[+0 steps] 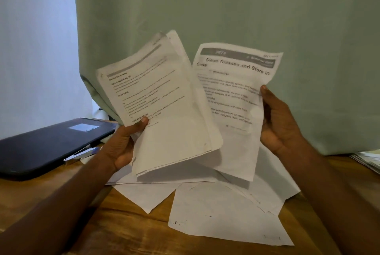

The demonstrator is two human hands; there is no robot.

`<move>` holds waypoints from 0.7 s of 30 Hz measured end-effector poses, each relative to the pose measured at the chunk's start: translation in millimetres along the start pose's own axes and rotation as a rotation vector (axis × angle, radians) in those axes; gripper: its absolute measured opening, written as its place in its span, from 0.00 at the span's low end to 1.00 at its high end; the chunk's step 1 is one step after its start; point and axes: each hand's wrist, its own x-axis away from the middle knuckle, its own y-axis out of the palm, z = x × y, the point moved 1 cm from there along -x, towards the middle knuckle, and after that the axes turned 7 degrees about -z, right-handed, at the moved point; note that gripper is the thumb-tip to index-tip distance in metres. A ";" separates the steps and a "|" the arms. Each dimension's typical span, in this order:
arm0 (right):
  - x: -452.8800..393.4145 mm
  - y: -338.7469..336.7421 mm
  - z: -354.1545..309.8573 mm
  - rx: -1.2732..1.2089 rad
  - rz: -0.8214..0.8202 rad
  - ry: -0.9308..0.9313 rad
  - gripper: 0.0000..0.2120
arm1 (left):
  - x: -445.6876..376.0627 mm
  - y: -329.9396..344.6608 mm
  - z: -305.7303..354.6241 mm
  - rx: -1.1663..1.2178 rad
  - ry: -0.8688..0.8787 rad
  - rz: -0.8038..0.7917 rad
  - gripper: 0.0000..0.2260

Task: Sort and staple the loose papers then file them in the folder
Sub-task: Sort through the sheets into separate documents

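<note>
My left hand (123, 143) grips a stack of printed papers (162, 110) by its lower left edge, held up and tilted above the table. My right hand (277, 123) holds a single printed sheet (232, 98) by its right edge, its left part tucked behind the stack. Several loose sheets (224, 213) lie face down on the wooden table (127, 226) below both hands. A dark folder (47, 145) lies closed at the left, with a metal stapler (82, 154) against its near edge.
A green curtain (226, 7) hangs right behind the table, with a pale sheer curtain (35, 49) at the left. Another pile of papers (370, 162) shows at the table's right edge.
</note>
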 end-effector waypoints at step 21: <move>7.1 0.2 73.5 0.425 -0.005 0.201 0.12 | 2.5 -10.0 4.9 -0.327 -0.037 0.128 0.28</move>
